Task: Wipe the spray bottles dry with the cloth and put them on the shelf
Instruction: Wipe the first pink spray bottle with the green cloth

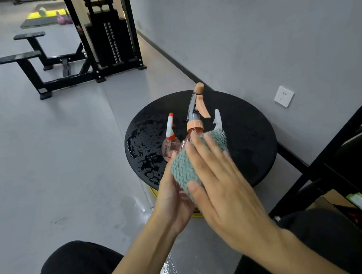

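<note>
the fingers (202,154) of the right hand (223,190) lie straight and slightly spread, pressing the green cloth (183,170) flat round the body of the pink spray bottle (194,125). they are not curled on it. the left hand (173,200) cups the bottle from below and from the left, its fingers wrapped round the lower body and the thumb up beside the cloth. the bottle is held in the air between the hands, above the near edge of the round black table (249,134)

by my reading the task is at an early stage: this bottle is mid-wipe and nothing shows as shelved. a second bottle (171,146) with a white and red head stands on the table just behind the left hand, and a white trigger (217,119) rises behind the cloth, its bottle hidden. water beads on the tabletop. the shelf (333,150), a black frame to the right with a cardboard box (329,199) in it, shows no bottle in the part that can be seen

the held bottle's long axis runs from its base in the left palm up and away from the person, leaning a little to the right. the spray head is at the far, upper end and its nozzle tip points up toward the wall
</note>
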Motion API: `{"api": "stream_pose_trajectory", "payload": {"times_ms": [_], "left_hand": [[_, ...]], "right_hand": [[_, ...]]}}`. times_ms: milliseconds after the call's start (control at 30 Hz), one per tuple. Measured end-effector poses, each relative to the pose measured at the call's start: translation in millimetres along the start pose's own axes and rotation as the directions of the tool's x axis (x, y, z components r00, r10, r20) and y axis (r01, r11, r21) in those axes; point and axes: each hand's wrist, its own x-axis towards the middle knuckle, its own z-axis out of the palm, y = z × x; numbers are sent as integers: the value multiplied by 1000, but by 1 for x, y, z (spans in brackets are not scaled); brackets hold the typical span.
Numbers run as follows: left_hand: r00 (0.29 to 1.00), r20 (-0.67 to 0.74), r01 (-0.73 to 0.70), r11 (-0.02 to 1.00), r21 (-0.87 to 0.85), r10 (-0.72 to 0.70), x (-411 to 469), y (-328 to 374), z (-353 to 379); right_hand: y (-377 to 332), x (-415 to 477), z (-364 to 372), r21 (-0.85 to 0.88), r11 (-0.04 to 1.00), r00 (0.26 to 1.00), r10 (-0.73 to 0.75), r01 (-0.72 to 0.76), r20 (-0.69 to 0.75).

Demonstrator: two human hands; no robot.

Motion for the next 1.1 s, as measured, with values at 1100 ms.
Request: {"api": "stream_pose_trajectory", "payload": {"times_ms": [1100], "left_hand": [[999,23,-29,995,98,27,5,0,-6]], "right_hand": [[2,-7,6,14,1000,999,24,-25,23]]}}
